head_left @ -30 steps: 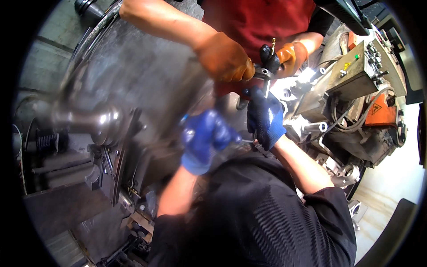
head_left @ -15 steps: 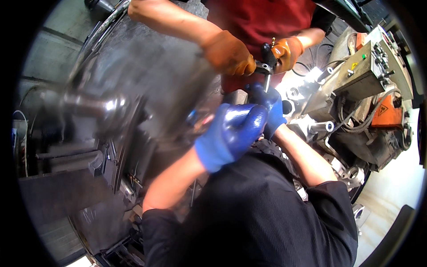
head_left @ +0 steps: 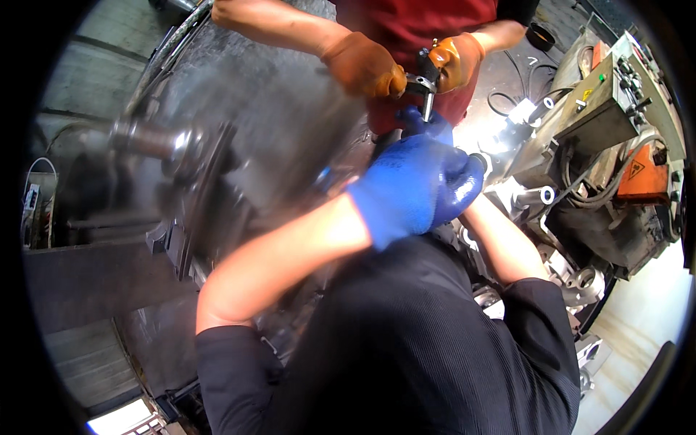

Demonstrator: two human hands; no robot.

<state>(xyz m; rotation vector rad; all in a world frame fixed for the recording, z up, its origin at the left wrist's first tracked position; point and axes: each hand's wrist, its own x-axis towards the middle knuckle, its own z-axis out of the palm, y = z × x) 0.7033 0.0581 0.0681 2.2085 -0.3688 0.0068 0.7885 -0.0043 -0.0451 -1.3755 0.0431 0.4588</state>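
Note:
My left hand (head_left: 424,185), in a blue coated glove, is closed in front of my right forearm, its fingers curled inward. Whatever it may hold is hidden. My right hand (head_left: 438,130), gloved alike, is partly covered by the left; its fingers reach the lower end of a bright metal shaft (head_left: 428,108), and their grip cannot be made out. Above it, a co-worker's orange-gloved hands hold a tool with a metal head (head_left: 421,83) and a black grip (head_left: 428,67). One orange glove (head_left: 366,67) is on its left side, the other (head_left: 457,61) on its right.
Several silver metal castings with tubular ends (head_left: 535,196) lie to the right. Beyond them stands a metal control box (head_left: 598,109) beside an orange unit (head_left: 641,174) with looped cables. A machine with a shiny cylindrical part (head_left: 148,138) is at the left, partly blurred.
My left hand has moved up and right, across my right forearm, now covering more of the right hand. The co-worker's hands and tool appear slightly higher and further left in view.

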